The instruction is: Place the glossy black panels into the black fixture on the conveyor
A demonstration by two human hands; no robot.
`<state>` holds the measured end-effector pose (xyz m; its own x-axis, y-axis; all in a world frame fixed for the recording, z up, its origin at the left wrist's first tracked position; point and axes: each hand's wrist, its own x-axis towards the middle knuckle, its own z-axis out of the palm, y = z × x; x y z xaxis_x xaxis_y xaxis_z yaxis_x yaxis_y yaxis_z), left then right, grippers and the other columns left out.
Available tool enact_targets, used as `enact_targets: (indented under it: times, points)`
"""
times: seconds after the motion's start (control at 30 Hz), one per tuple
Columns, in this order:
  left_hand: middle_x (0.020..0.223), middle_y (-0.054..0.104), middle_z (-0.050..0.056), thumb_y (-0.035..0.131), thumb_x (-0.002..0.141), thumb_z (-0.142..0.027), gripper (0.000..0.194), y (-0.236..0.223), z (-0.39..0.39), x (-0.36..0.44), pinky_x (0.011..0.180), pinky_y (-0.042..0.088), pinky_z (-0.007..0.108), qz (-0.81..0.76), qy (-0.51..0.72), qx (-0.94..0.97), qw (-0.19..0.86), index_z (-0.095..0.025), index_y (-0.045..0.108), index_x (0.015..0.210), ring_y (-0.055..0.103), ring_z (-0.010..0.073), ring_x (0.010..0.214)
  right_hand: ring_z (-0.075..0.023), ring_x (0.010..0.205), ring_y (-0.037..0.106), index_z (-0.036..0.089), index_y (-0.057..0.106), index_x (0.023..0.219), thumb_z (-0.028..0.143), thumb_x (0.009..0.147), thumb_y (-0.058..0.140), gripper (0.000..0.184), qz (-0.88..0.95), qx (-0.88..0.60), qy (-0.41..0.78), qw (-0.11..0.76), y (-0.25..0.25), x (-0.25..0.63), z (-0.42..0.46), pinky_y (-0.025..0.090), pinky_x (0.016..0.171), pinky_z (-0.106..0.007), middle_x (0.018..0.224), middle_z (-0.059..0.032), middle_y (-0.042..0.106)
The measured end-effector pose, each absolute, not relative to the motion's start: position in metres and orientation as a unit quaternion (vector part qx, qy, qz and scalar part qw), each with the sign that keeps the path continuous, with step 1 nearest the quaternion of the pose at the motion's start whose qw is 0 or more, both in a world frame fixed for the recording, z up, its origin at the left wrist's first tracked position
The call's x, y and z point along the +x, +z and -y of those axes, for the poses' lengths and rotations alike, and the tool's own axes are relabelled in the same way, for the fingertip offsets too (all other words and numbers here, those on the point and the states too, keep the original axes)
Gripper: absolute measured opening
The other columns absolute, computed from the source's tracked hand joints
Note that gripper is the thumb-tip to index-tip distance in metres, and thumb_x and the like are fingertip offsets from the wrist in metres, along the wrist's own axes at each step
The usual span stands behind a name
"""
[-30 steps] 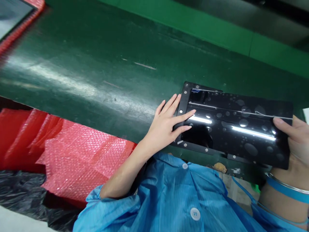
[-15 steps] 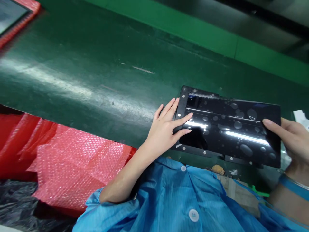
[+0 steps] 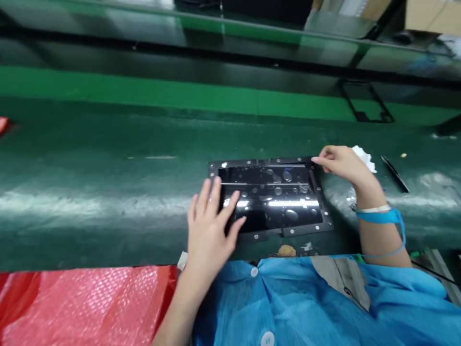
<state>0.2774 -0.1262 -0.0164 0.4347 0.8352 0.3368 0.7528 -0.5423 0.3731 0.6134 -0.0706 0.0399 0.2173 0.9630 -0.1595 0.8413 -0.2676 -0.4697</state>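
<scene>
A glossy black panel [image 3: 273,202] in a dark frame with small rivets lies flat on the green conveyor belt [image 3: 90,182]. Bubbles show under the film on its face. My left hand [image 3: 211,226] rests with spread fingers on the panel's near left corner. My right hand [image 3: 342,163] pinches at the panel's far right corner, fingertips together on the film edge. A blue strap [image 3: 382,216] circles my right wrist.
Red bubble wrap [image 3: 79,302] lies at the near left below the belt edge. A crumpled white scrap [image 3: 365,158] and a thin dark strip [image 3: 394,173] lie right of the panel. A black frame [image 3: 365,103] sits on the far green rail.
The view has swung to the right and leveled. The panel now lies flat and centred. My right hand moved from the panel's right edge to its far right corner.
</scene>
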Motion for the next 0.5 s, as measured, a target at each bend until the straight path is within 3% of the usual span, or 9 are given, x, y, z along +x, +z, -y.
enact_targets:
  times: [0.1,0.2,0.37,0.5]
  points:
    - [0.162,0.036,0.014,0.054,0.099,-0.034,0.048,-0.011,0.142,0.332,0.119,0.034,0.059,-0.331,0.202,0.914,0.120,-0.019,0.053,0.145,0.028,0.0316,0.153,-0.0154,0.074,0.063,0.018,0.067,0.095,0.054,0.094,0.060,0.037,0.593,-0.767,0.220,0.110,0.023,0.615,0.062,0.053,0.069,-0.032,0.088,-0.0029,0.069]
    - [0.161,0.039,0.012,0.049,0.100,-0.045,0.055,-0.016,0.152,0.378,0.121,0.033,0.054,-0.238,0.148,0.948,0.151,-0.015,0.052,0.146,0.033,0.0301,0.152,-0.0170,0.094,0.064,0.020,0.065,0.114,0.045,0.099,0.057,0.030,0.596,-0.767,0.219,0.089,0.013,0.614,0.052,0.057,0.084,-0.037,0.115,-0.0070,0.067]
    - [0.156,0.047,0.010,0.041,0.104,-0.040,0.050,-0.025,0.147,0.400,0.119,0.037,0.052,-0.229,0.119,0.956,0.141,-0.015,0.055,0.144,0.040,0.0293,0.147,-0.0246,0.084,0.065,0.021,0.065,0.090,0.062,0.081,0.073,0.043,0.597,-0.771,0.217,0.055,0.012,0.616,0.039,0.048,0.069,-0.034,0.093,-0.0082,0.070]
    - [0.152,0.052,0.012,0.039,0.104,-0.035,0.046,-0.019,0.144,0.401,0.117,0.039,0.052,-0.219,0.123,0.959,0.133,-0.012,0.061,0.139,0.046,0.0308,0.143,-0.0272,0.086,0.065,0.021,0.061,0.090,0.062,0.075,0.077,0.047,0.593,-0.777,0.207,0.031,0.013,0.615,0.035,0.040,0.066,-0.032,0.094,-0.0092,0.070]
